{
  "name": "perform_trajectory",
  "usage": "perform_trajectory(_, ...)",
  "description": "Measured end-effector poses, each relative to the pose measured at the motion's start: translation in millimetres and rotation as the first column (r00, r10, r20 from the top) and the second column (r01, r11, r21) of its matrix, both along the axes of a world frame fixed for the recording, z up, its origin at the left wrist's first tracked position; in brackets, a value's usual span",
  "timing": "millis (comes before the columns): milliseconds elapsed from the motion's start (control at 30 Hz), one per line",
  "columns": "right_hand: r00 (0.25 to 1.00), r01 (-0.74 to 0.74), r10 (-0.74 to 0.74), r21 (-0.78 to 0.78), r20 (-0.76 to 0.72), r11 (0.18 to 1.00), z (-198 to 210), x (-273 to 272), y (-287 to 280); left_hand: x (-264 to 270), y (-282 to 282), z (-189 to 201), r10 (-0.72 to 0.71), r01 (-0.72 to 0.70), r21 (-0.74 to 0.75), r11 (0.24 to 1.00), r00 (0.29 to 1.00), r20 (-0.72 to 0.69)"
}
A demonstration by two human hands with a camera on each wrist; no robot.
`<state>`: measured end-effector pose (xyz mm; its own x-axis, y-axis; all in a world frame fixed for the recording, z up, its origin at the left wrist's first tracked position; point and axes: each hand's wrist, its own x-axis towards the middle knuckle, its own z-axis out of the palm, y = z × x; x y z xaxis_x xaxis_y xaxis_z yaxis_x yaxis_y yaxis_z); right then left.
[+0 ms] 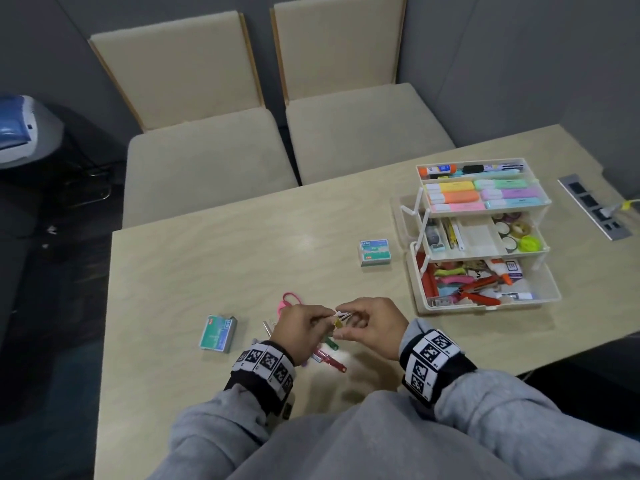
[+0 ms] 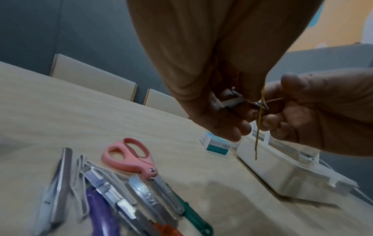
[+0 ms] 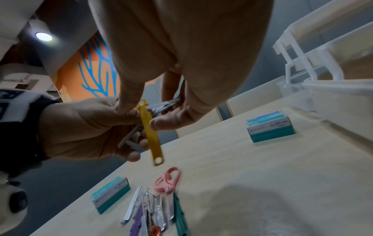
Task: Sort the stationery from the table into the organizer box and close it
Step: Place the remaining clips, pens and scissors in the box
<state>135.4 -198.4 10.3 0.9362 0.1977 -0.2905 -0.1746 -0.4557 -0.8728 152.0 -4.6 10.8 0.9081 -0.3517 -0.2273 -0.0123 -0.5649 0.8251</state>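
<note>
Above the table's front, both hands meet over a small bundle of slim cutters (image 1: 341, 318). My left hand (image 1: 311, 323) grips several grey and white ones (image 3: 131, 140). My right hand (image 1: 367, 322) pinches a yellow cutter (image 3: 151, 132) that hangs down from the bundle, seen edge on as a yellow cutter (image 2: 259, 121) in the left wrist view. Under the hands lies a pile of utility knives (image 2: 121, 199) and pink scissors (image 1: 289, 301). The cream organizer box (image 1: 485, 306) stands open at the right, its three tiers holding highlighters, tape and tools.
Two teal staple boxes lie on the table (image 1: 242, 265), one staple box (image 1: 375, 252) left of the organizer and the other staple box (image 1: 219, 333) near my left wrist. Two beige chairs (image 1: 207, 161) stand behind the table. A socket panel (image 1: 595, 206) sits at the far right.
</note>
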Motion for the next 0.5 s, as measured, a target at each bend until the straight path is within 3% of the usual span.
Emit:
perform_trajectory(167,0.997,0.078,-0.076,0.072,-0.027,0.994,0.1,-1.5,-11.8,-5.8,-21.5,3.3,0.120,-0.167,-0.189,0.968,0.964,-0.236)
perform_trajectory(300,0.985,0.159,-0.139,0.218,-0.103,0.963,5.2,-1.5,-25.5,-7.9,-42.2,8.1,0.115,-0.308,-0.391,0.867,0.889,-0.443)
perform_trajectory(400,0.978,0.196,-0.175,0.223,-0.112,0.955,6.8,1.1,-38.4,-9.9,-60.7,13.2,0.069,-0.379,-0.448,0.810,0.820,-0.569)
perform_trajectory(500,0.977,0.203,-0.185,0.203,-0.103,0.958,6.0,5.0,-55.5,-11.5,-77.6,13.6,0.075,-0.381,-0.429,0.819,0.813,-0.577)
